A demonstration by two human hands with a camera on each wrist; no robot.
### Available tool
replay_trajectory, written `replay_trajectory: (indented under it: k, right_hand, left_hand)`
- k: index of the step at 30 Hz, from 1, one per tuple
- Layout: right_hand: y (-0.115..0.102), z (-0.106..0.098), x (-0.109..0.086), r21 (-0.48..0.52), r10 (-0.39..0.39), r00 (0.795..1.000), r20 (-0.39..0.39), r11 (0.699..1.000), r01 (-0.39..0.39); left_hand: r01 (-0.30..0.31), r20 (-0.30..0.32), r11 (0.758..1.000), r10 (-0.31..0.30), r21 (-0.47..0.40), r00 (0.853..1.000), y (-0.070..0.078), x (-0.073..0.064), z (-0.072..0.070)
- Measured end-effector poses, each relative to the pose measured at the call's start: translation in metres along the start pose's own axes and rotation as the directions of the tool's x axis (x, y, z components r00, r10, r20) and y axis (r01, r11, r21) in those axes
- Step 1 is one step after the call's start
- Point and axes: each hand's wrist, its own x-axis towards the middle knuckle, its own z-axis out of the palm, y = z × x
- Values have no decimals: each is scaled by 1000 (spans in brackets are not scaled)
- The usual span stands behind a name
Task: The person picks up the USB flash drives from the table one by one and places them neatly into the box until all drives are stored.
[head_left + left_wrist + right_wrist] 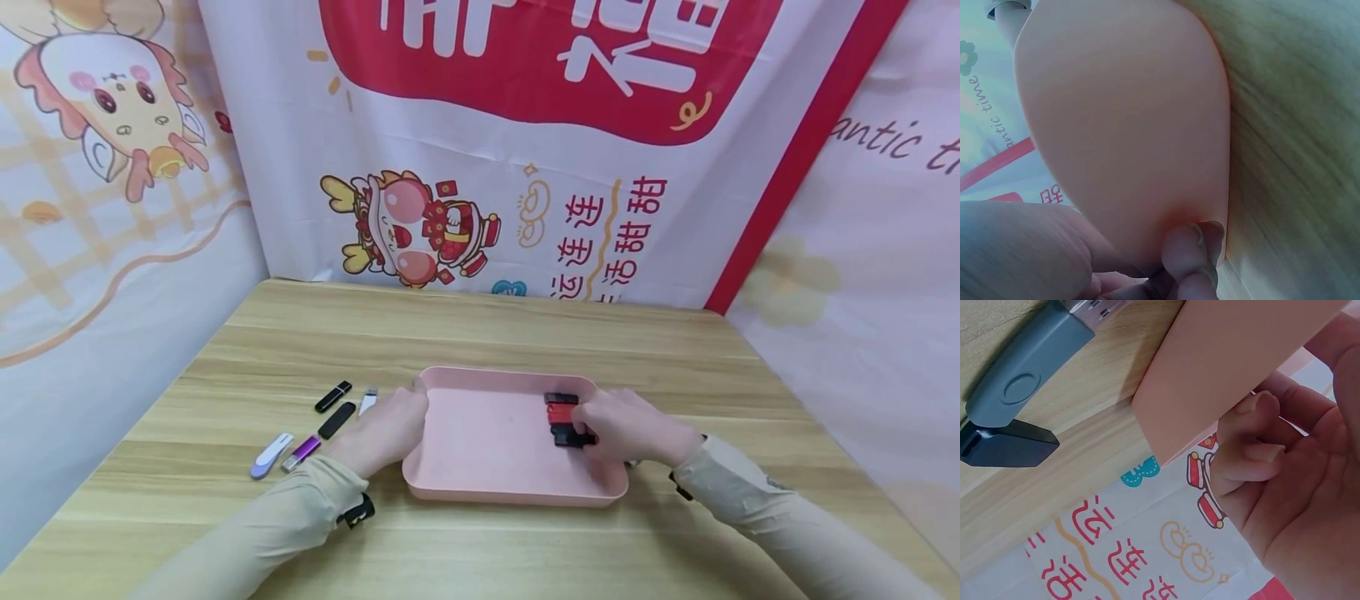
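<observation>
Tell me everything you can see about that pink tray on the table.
The pink tray is a shallow rectangle with rounded corners, low walls and a smooth, plastic-looking surface. It sits upright on the wooden table. The left hand grips its left wall; the right hand reaches over the right one. Red and black items lie inside, toward the right.

Pink tray: rectangular, shallow, rounded corners, thin raised walls, sits level and upright on the desk, long sides running left-right. Inside, near the right wall: red piece, one black piece just beyond it, black pieces on the near side. All lie crosswise in a tight row; near ones partly covered, count unclear.
</observation>
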Motion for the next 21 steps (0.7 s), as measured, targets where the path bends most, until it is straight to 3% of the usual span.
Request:
replay_trajectory:
  k: [21]
  right_hand:
    - [0,1,-1,-5,-6,1000,-16,1000,6]
  left_hand:
    - [17,19,1000,-16,-18,1000,-2,2,1]
